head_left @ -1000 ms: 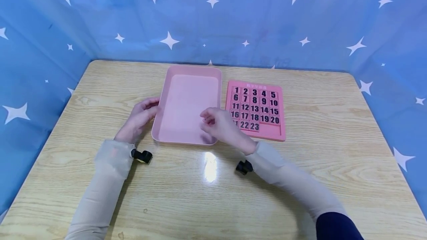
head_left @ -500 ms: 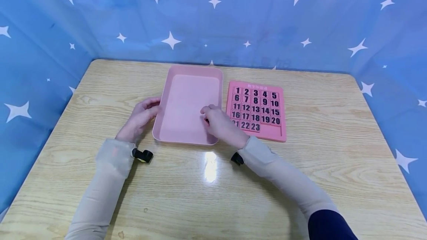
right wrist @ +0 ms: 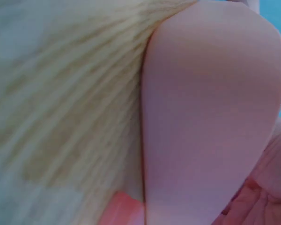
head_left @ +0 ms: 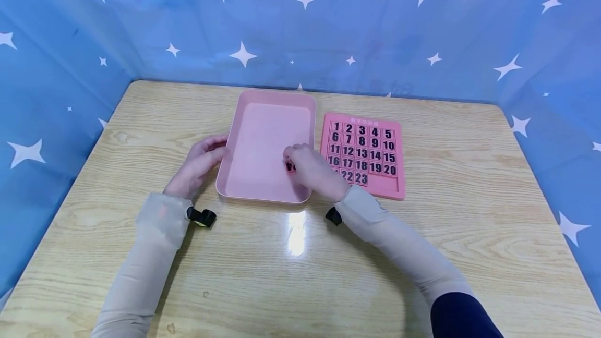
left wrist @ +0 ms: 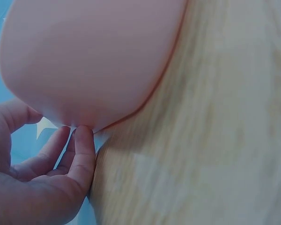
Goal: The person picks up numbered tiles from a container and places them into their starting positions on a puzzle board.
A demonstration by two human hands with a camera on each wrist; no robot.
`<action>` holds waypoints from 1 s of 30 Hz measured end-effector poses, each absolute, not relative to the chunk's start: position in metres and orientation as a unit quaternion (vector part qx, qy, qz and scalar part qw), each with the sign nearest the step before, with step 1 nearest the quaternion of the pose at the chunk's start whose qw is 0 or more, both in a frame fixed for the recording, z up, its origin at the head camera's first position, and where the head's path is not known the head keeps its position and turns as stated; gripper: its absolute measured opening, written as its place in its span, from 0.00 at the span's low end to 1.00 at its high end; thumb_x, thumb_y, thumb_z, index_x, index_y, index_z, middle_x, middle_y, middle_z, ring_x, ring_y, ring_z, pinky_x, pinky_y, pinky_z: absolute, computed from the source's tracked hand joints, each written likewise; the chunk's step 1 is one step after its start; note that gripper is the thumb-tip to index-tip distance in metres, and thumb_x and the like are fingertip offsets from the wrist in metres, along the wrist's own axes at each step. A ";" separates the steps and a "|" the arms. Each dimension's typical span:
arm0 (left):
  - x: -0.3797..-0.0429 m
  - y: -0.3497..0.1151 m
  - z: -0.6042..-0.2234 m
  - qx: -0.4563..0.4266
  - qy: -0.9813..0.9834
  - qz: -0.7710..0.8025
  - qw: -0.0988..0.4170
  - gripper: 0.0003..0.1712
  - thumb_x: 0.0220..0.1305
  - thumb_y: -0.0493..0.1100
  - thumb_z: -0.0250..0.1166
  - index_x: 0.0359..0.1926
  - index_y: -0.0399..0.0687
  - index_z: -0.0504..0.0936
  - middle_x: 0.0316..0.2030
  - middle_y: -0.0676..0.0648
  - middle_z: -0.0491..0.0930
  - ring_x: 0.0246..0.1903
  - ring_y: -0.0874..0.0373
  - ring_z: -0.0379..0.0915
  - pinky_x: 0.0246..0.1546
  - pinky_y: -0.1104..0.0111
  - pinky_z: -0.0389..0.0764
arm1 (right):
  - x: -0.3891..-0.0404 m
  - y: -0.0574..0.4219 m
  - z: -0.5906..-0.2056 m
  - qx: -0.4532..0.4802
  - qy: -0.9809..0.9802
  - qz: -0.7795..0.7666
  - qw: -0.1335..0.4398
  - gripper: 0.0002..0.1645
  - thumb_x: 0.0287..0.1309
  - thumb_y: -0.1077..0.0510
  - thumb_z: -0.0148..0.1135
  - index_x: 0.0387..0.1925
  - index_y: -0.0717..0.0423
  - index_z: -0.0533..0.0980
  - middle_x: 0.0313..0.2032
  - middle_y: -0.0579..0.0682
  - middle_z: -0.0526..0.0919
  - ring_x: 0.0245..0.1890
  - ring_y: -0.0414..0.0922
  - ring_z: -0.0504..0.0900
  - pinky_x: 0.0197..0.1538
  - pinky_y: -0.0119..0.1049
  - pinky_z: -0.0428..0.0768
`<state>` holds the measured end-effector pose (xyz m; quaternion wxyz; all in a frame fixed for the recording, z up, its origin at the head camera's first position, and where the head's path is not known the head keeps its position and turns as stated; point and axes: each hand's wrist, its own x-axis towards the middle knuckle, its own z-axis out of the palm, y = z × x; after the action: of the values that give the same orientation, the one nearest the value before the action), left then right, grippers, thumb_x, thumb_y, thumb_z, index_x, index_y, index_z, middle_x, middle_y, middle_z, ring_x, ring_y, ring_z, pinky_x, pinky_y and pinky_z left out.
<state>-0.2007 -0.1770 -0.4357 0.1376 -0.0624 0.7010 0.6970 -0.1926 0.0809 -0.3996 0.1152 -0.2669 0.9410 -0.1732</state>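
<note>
In the head view, a shallow pink tray (head_left: 265, 134) lies on the wooden table. My left hand (head_left: 194, 166) rests at its left side; in the left wrist view the fingertips (left wrist: 85, 133) touch the outer wall. Over the tray's right part, my right hand (head_left: 316, 171) has curled fingers pinching a small number tile (head_left: 291, 167), partly covered by them. Right of the tray lies a pink sliding-number puzzle (head_left: 389, 186), its tiles in rows from 1 to 23; the forearm side of my right hand overlaps its lower left corner.
The wooden table (head_left: 469, 197) reaches to a blue star-patterned curtain (head_left: 281, 30) at the back and sides. A black wrist camera (head_left: 202, 218) sits on the left wrist, another camera (head_left: 334, 216) on the right. The tray's wall (right wrist: 201, 117) fills much of the right wrist view.
My right hand has lowered slightly into the tray and turned, so the tile's dark number now shows under the fingers. The left hand keeps its place at the tray.
</note>
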 end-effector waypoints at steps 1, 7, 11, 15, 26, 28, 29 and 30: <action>-0.201 -0.177 -0.435 -0.062 0.701 0.697 0.138 0.29 0.60 0.32 0.56 0.63 0.28 0.63 0.46 0.51 0.72 0.44 0.62 0.68 0.42 0.77 0.73 | -0.193 0.081 -0.400 -0.267 0.940 -0.182 0.113 0.19 0.44 0.69 0.67 0.43 0.61 0.77 0.40 0.54 0.80 0.41 0.50 0.76 0.47 0.38 0.78; -0.201 -0.176 -0.433 -0.059 0.700 0.698 0.136 0.29 0.60 0.31 0.56 0.62 0.27 0.63 0.46 0.50 0.72 0.43 0.63 0.68 0.41 0.77 0.73 | -0.199 0.082 -0.407 -0.265 0.932 -0.225 0.100 0.22 0.44 0.69 0.67 0.46 0.60 0.77 0.43 0.53 0.81 0.44 0.49 0.76 0.50 0.39 0.76; -0.201 -0.176 -0.434 -0.060 0.702 0.697 0.132 0.28 0.60 0.31 0.56 0.62 0.27 0.64 0.45 0.51 0.72 0.42 0.63 0.68 0.40 0.78 0.73 | -0.202 0.084 -0.409 -0.266 0.928 -0.239 0.101 0.24 0.44 0.67 0.68 0.48 0.58 0.77 0.44 0.52 0.81 0.45 0.49 0.77 0.52 0.40 0.75; -0.200 -0.176 -0.434 -0.061 0.704 0.695 0.130 0.28 0.60 0.31 0.56 0.62 0.26 0.64 0.45 0.51 0.72 0.43 0.63 0.68 0.40 0.78 0.73 | -0.204 0.085 -0.410 -0.270 0.928 -0.236 0.104 0.26 0.45 0.66 0.69 0.50 0.58 0.76 0.45 0.52 0.81 0.46 0.49 0.76 0.53 0.40 0.74; -0.200 -0.176 -0.436 -0.061 0.703 0.697 0.128 0.28 0.60 0.32 0.56 0.61 0.26 0.64 0.44 0.51 0.72 0.42 0.63 0.68 0.40 0.78 0.73 | -0.205 0.085 -0.409 -0.269 0.934 -0.212 0.102 0.24 0.44 0.64 0.68 0.47 0.62 0.78 0.39 0.53 0.79 0.40 0.47 0.74 0.47 0.36 0.76; -0.200 -0.176 -0.436 -0.060 0.703 0.696 0.130 0.28 0.60 0.32 0.56 0.62 0.26 0.64 0.44 0.51 0.72 0.42 0.63 0.68 0.40 0.78 0.73 | -0.205 0.087 -0.408 -0.265 0.929 -0.236 0.100 0.24 0.44 0.64 0.67 0.48 0.64 0.77 0.39 0.54 0.78 0.39 0.47 0.75 0.45 0.34 0.77; -0.201 -0.176 -0.436 -0.060 0.703 0.696 0.131 0.28 0.60 0.32 0.56 0.62 0.26 0.64 0.44 0.51 0.72 0.43 0.63 0.68 0.40 0.78 0.73 | -0.204 0.088 -0.407 -0.263 0.926 -0.250 0.100 0.24 0.44 0.64 0.67 0.48 0.65 0.77 0.39 0.54 0.78 0.38 0.46 0.75 0.44 0.34 0.77; -0.201 -0.176 -0.436 -0.061 0.702 0.697 0.132 0.28 0.60 0.32 0.56 0.62 0.27 0.64 0.45 0.51 0.72 0.43 0.62 0.68 0.40 0.78 0.73 | -0.203 0.089 -0.405 -0.263 0.923 -0.262 0.098 0.24 0.45 0.64 0.67 0.48 0.66 0.76 0.40 0.55 0.78 0.37 0.46 0.75 0.44 0.33 0.77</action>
<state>-0.2006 -0.1762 -0.4358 0.1324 -0.0608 0.7024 0.6967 -0.2034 0.0893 -0.4048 0.0978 -0.2629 0.9235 -0.2617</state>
